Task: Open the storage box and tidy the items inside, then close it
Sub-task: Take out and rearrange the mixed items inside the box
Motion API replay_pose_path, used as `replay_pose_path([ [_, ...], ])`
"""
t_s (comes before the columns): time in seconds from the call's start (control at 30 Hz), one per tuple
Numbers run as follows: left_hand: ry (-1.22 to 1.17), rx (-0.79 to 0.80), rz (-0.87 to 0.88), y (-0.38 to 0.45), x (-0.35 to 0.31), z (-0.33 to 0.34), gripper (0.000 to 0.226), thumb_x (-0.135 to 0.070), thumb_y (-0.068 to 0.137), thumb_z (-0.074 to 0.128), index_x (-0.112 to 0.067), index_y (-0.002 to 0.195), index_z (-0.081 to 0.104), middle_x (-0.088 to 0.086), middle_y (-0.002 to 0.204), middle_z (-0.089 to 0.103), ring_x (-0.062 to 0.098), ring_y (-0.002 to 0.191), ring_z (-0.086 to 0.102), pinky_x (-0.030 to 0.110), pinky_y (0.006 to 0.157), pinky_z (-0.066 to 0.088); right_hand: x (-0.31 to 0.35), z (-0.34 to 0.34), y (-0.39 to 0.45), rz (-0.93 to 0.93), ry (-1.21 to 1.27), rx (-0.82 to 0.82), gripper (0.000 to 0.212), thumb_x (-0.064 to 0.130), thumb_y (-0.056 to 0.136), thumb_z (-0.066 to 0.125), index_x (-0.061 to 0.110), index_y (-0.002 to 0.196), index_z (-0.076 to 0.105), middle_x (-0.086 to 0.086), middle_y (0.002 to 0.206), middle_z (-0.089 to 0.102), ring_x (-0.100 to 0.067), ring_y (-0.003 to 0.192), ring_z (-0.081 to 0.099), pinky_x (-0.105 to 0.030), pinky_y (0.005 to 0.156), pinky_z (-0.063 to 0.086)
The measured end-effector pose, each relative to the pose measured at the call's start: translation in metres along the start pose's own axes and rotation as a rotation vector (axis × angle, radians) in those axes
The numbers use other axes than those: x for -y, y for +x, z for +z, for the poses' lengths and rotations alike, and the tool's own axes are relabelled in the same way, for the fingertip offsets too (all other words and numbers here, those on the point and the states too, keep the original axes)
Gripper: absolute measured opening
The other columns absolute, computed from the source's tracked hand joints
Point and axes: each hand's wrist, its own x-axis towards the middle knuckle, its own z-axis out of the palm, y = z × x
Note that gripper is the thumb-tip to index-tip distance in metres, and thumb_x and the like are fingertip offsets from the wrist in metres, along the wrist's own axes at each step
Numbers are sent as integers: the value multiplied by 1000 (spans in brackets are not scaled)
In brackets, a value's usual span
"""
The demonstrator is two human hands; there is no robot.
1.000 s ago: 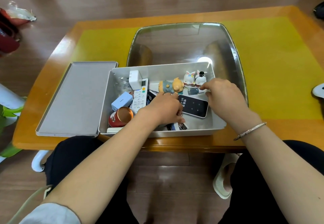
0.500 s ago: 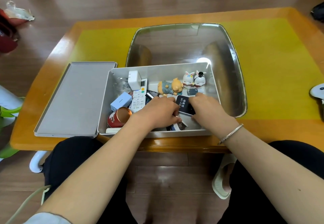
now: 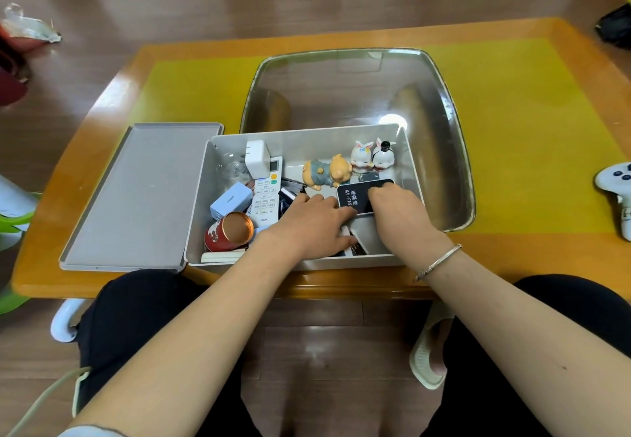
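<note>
Now both hands down in storage box (image 3: 411, 177), centre frame, lid (image 3: 136, 197) off at left. Right hand (image 3: 399, 212), a second ago up by rabbit figurines (image 3: 372, 158), dropped onto black Wi-Fi device (image 3: 351, 197), fingers curled over it. Left hand (image 3: 310, 228) rests beside, fingers flat on clutter. Tidying midway; closing not yet near.

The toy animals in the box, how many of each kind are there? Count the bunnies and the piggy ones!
Bunny figurines: 2, one with pink ears and one with a black topknot, standing side by side at the far wall.
Pig figurines: 1, lying on its side.
Total: 3 toy animals.
</note>
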Motion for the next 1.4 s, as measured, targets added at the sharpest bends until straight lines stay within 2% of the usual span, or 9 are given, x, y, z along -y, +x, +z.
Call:
replay_pose_path([
  [0.17, 29, 52, -15, 2, -3, -1, 59, -57, 96, 31, -31, 148, 27, 7, 139, 47, 27, 126, 42, 44, 103, 27, -4, 3, -3, -57, 54, 63, 26, -1, 83, 50, 8, 108, 54, -15, 110, 54, -35, 101, 57, -36, 77, 44],
  [0.3, 48, 65, -33, 2, -4, -1, 64, -59, 96, 28, -28, 151, 19, 7, 145, 43, 27, 132, 37, 44, 106, 24, -5, 4, -6, -51, 85, 79, 32, 2, 84, 51, 11, 114, 53, -14, 109, 55, -35, 100, 57, -38, 79, 46],
  [0.43, 32, 72, -46, 3, -6, 0, 68, -61, 95, 26, -25, 152, 14, 6, 152, 34, 25, 139, 28, 44, 109, 20, -1, 5, -4, -37, 65, 125, 42, 10, 88, 52, 13, 129, 46, -18, 118, 51, -35, 102, 59, -38, 84, 48],
  [0.6, 0, 92, -75, 6, -6, 2, 73, -63, 94, 25, -23, 153, 8, 7, 159, 17, 22, 146, 11, 45, 113, 11, 3, 5, -2, -25, 27, 150, 46, 18, 91, 55, 14, 135, 42, -25, 128, 47, -35, 109, 58, -36, 87, 48],
  [0.87, -26, 103, -90, 9, -6, 5, 80, -67, 90, 28, -23, 153, 6, 8, 160, 13, 22, 147, 8, 47, 113, 8, 3, 5, 0, 2, 43, 157, 51, 24, 89, 58, 15, 136, 41, -27, 132, 45, -36, 111, 57, -37, 88, 48],
  [0.97, -39, 79, -82, 9, -6, 4, 80, -67, 89, 32, -23, 153, 11, 8, 158, 19, 24, 145, 16, 48, 113, 10, 3, 6, 0, 0, 66, 140, 48, 24, 88, 58, 15, 133, 44, -24, 128, 48, -34, 108, 58, -36, 86, 48],
  [1.13, -121, 44, -90, 5, -5, -2, 71, -64, 91, 36, -25, 149, 24, 6, 147, 42, 27, 135, 35, 49, 114, 13, -1, 5, 0, 7, 90, 74, 42, 19, 86, 61, 17, 127, 50, -13, 119, 44, -35, 100, 59, -34, 79, 46],
  [1.27, -160, 23, -91, -1, -1, -6, 59, -61, 92, 39, -22, 136, 42, 6, 129, 56, 27, 125, 44, 47, 112, 18, 0, 8, 6, -41, 116, 75, 42, 12, 86, 57, 19, 128, 51, -12, 116, 45, -35, 100, 59, -38, 84, 48],
  [1.4, -164, 8, -83, -4, 4, -6, 57, -63, 92, 36, -23, 132, 47, 4, 123, 60, 25, 123, 47, 46, 112, 16, 0, 11, 10, -45, 120, 53, 41, 13, 88, 55, 19, 129, 51, -12, 117, 47, -35, 100, 59, -38, 84, 48],
])
